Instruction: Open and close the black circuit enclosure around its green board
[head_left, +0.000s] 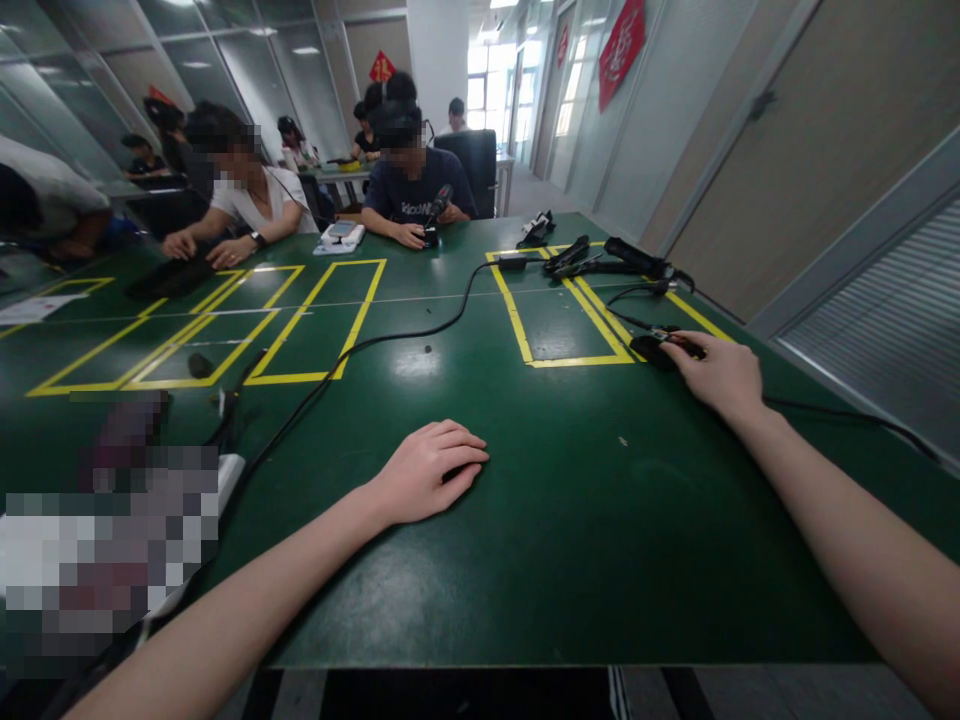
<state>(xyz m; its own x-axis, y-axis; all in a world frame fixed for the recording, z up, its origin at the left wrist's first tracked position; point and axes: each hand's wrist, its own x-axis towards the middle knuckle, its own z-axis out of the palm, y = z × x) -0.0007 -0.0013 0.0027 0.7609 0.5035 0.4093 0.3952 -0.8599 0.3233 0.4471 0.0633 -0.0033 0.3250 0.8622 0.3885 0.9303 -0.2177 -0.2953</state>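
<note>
My left hand point(433, 472) rests palm down on the green table point(540, 560), its fingers loosely bent and the thumb a little apart, with nothing in it. Farther off on the right, my right hand point(716, 372) has its thumb and fingertips closed on a small black part point(654, 350) near the table's right side. Bits of metal or bare wire seem to show at the fingertips; the rest of that part is too small and covered to make out. Just beyond it lie a black handle-like tool point(634, 256) and a thin cable point(624, 292).
A black cord point(397, 340) with an inline box point(512, 264) crosses the table. Yellow tape point(517, 315) marks out rectangles. Black clamps point(566, 258) lie at the back right. Blurred-out items point(150, 550) sit at the left. Across the table, people point(420, 185) handle things.
</note>
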